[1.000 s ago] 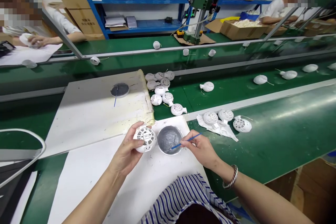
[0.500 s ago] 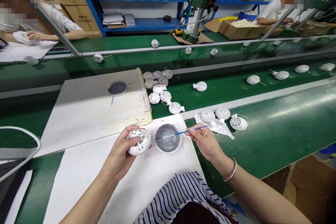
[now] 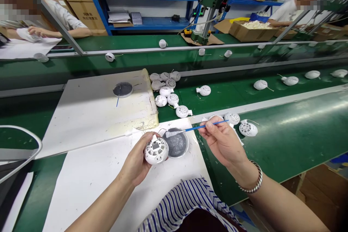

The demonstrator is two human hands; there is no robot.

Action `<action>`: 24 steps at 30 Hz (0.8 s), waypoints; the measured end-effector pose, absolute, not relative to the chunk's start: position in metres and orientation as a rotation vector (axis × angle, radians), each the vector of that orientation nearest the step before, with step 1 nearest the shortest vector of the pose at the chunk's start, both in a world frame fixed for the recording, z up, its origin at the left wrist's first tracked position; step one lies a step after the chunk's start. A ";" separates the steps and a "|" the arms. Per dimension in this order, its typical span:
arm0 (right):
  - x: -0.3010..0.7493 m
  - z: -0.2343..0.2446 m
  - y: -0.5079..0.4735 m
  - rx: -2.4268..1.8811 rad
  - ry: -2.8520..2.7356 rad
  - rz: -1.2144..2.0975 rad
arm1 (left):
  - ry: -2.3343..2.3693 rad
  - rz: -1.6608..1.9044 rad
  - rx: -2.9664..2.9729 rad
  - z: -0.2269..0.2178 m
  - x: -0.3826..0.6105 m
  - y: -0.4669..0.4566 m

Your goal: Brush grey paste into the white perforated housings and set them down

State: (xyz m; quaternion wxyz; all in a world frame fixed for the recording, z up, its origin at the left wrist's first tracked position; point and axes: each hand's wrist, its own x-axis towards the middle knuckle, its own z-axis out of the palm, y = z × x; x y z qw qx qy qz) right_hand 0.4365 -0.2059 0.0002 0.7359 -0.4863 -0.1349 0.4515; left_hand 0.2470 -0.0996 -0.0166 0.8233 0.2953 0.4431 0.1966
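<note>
My left hand (image 3: 140,163) is closed round a white rounded plastic housing (image 3: 157,151) with openwork slots and a square in its top. Between the thumb and fingers of my right hand (image 3: 224,139) is a thin blue-handled brush (image 3: 194,128). The brush's pale tip is over the far side of a round dish of grey paste (image 3: 178,146), near the housing but apart from it. The housing overlaps the dish's left edge. The dish sits on a white board (image 3: 108,185) in front of me.
Several similar white housings (image 3: 173,99) cluster beyond the dish, and more (image 3: 248,128) lie right of my right hand. A second grey dish (image 3: 123,89) with a blue stick rests on the far board (image 3: 95,116). Two people work across the green conveyor (image 3: 231,90).
My left hand has moved the housing right, to the dish's edge, and turned it. My right hand has lifted the brush out of the paste. Housings on the conveyor have shifted slightly left.
</note>
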 end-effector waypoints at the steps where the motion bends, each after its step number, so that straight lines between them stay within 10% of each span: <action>1: 0.435 0.002 -0.205 -1.079 -0.318 0.984 | 0.933 0.407 0.626 -0.016 0.248 -0.100; 24: 0.442 0.013 -0.227 -1.383 -0.754 0.499 | 0.820 0.440 0.906 -0.025 0.240 -0.102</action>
